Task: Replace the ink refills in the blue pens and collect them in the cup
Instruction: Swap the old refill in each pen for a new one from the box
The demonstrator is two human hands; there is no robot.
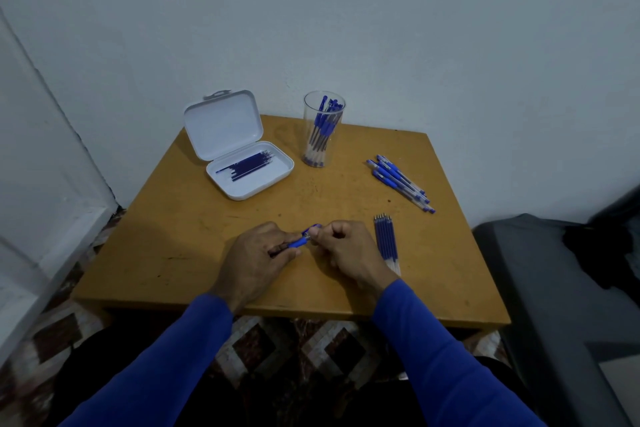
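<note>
Over the near middle of the wooden table (194, 239), both hands grip one blue pen (298, 242). My left hand (258, 258) wraps the pen's barrel. My right hand (343, 250) pinches its tip end with closed fingers. A clear cup (322, 130) at the back holds several blue pens. To the right of the cup lies a loose pile of blue pens (400, 182). A row of ink refills (387, 243) lies just right of my right hand. An open white case (239, 149) at the back left holds several dark refills.
The table stands in a corner against a pale wall. A grey seat (561, 288) with dark cloth on it is close to the table's right edge. Patterned floor tiles show below the near edge.
</note>
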